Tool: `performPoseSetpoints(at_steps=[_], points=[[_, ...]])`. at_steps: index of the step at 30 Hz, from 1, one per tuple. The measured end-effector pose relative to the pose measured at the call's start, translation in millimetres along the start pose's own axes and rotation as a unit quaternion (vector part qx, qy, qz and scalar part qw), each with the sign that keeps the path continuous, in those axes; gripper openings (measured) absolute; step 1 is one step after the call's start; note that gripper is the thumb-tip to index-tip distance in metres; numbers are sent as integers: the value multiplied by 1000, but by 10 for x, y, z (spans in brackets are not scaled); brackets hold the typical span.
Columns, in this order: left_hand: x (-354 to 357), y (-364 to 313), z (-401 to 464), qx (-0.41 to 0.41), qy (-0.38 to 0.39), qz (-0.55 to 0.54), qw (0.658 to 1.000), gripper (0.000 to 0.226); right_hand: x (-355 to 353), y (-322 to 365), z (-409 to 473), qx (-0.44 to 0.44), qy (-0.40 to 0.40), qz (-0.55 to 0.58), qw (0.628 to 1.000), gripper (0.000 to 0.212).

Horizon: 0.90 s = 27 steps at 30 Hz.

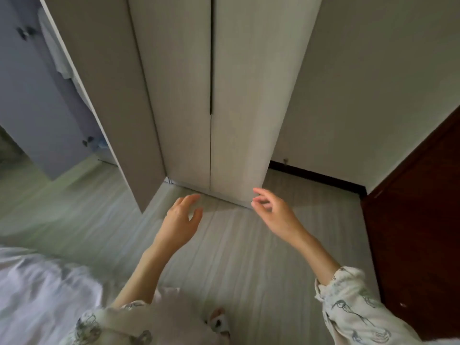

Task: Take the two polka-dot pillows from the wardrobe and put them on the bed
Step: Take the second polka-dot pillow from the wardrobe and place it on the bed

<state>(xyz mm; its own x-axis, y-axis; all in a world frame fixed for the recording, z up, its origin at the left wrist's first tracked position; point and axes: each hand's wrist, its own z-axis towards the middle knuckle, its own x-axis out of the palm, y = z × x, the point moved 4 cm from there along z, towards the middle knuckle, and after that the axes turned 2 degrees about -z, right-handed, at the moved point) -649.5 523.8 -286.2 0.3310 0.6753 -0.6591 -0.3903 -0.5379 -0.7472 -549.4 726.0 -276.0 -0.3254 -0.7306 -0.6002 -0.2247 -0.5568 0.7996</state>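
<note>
Head view is directed down at a pale, wood-grain floor in a dim bedroom. A plain wall is seen at right, edged below by a dark skirting, and a dark brown door fills the right margin. A tall, light grey wardrobe stands at centre; its two front doors are closed, with a narrow dark seam between them. A further panel, to the left of these doors, is swung open towards the camera and stands between the viewer and the space behind it. Beyond that panel a lilac cabinet with small dark knobs is seen, and pale cloth hangs just behind the panel's edge; what lies inside cannot be told. The polka-dot pillows are not visible; no interior of the wardrobe is exposed. The bed, covered in rumpled white bedding, occupies the lower left corner, blurred. Both hands are raised in front of the wardrobe's base, apart from it and from each other. The left hand is held with fingers spread and relaxed, nothing in it. The right hand is likewise empty, its fingers loosely bent. Patterned white sleeves are pushed up the forearms.
</note>
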Motion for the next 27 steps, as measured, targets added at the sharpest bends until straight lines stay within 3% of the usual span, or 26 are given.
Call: performPoseSetpoints(at_steps=[6, 13, 27], points=[[-435, 235, 1083, -38, -64, -12, 997, 38, 192, 381, 1444, -49, 40, -13, 998, 36], [-1090, 907, 1551, -117, -136, 8, 984, 36, 974, 908, 2628, -102, 144, 21, 984, 35], [-2761, 2206, 2156, -271, -333, 57, 901, 34, 3120, 2544, 4316, -239, 360, 38, 901, 38]])
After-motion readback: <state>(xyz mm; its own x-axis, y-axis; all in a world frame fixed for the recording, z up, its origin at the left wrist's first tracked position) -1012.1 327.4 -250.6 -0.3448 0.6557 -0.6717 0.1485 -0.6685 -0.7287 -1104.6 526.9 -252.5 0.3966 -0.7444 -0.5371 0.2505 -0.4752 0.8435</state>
